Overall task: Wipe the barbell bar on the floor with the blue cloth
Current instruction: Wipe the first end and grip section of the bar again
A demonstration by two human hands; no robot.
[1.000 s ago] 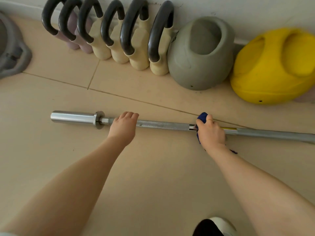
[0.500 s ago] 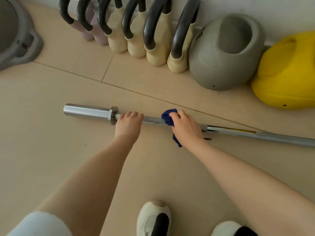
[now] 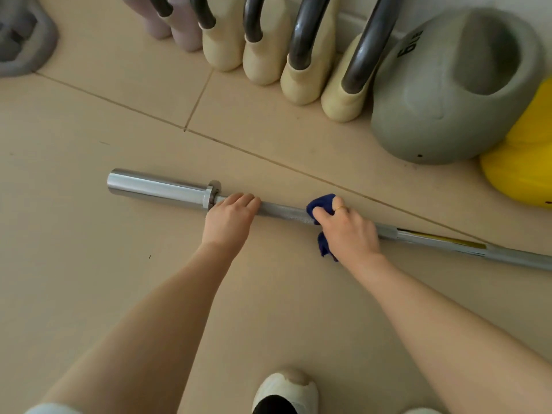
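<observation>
Head view — right hand [image 3: 348,231] fingers clamped on blue cloth [image 3: 321,204] around barbell bar [image 3: 280,211], left hand [image 3: 228,219] fingers curled over it.

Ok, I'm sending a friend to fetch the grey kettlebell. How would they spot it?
Follow the wall past the row of cream kettlebells with dark handles. The grey kettlebell sits just right of them, beside a yellow one. It alone is grey, rounded, with a scooped hollow.
</observation>
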